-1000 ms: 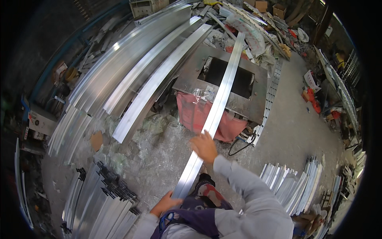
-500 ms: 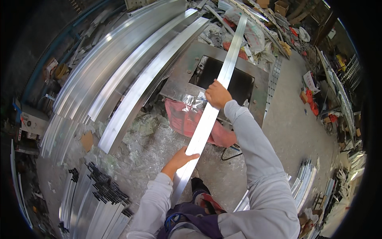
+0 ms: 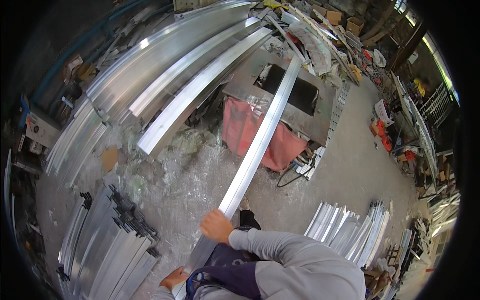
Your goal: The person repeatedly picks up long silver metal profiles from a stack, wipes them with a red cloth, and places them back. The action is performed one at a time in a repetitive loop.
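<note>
A long silvery aluminium profile runs slantwise from beside my waist to the far side of a metal-topped machine. It crosses over the dark rectangular opening in the machine's top. My right hand is closed over the profile just in front of my body, its fingers partly hidden. Nearer the lower edge, my left hand grips the same profile close to my left hip. The profile's near end is hidden by my hand and clothing. A red cloth hangs down the machine's near side, below the profile.
Large bundles of aluminium profiles lie left of the machine. Stacks with dark ends stand at lower left, and another stack lies at right. Clear plastic wrap covers the floor. Cartons and scrap lie at the back.
Both hands have come back toward my body, drawing the profile nearer. Its far end has moved from the scrap pile to the machine's far edge. My view has shifted slightly.
</note>
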Demonstrator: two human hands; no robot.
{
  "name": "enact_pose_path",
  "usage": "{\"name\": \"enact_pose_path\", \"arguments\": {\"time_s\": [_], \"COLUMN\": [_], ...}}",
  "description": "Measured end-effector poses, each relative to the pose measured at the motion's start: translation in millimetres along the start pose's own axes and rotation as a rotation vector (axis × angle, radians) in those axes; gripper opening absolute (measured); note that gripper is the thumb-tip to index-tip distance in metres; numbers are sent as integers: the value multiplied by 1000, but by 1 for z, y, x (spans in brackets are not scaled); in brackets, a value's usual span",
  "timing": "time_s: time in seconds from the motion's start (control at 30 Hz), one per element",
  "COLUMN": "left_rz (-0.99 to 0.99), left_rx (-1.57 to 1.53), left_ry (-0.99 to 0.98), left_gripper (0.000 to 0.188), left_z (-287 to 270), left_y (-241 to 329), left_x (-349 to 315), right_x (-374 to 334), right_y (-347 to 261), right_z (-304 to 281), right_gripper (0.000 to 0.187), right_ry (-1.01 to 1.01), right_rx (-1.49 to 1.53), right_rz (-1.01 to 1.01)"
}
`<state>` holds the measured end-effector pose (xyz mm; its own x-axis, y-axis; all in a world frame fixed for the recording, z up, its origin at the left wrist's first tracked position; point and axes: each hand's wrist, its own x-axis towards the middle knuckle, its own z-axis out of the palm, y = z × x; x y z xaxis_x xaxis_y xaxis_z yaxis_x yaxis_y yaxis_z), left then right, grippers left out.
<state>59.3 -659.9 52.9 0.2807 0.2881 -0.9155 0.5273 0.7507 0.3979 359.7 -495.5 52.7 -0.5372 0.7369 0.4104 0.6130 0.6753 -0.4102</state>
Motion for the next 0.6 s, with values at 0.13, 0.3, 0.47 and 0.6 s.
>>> {"name": "enact_pose_path", "arguments": {"time_s": [0.13, 0.3, 0.47, 0.6], "left_rz": [-159, -205, -67, 264], "left_rx": [138, 67, -161, -66], "left_ry": [61, 84, 42, -117], "left_gripper": [70, 71, 73, 78], "left_z": [-7, -5, 12, 43], "left_y": [-93, -107, 15, 213], "left_x": [-51, -64, 12, 97], "right_x": [-21, -34, -3, 26], "right_y": [-91, -115, 14, 206], "right_z": [16, 33, -14, -88], "right_gripper": [13, 12, 11, 9], "right_ry": [-75, -72, -294, -187], "right_rx": [180, 323, 28, -137], "right_rz": [-114, -245, -35, 0]}}
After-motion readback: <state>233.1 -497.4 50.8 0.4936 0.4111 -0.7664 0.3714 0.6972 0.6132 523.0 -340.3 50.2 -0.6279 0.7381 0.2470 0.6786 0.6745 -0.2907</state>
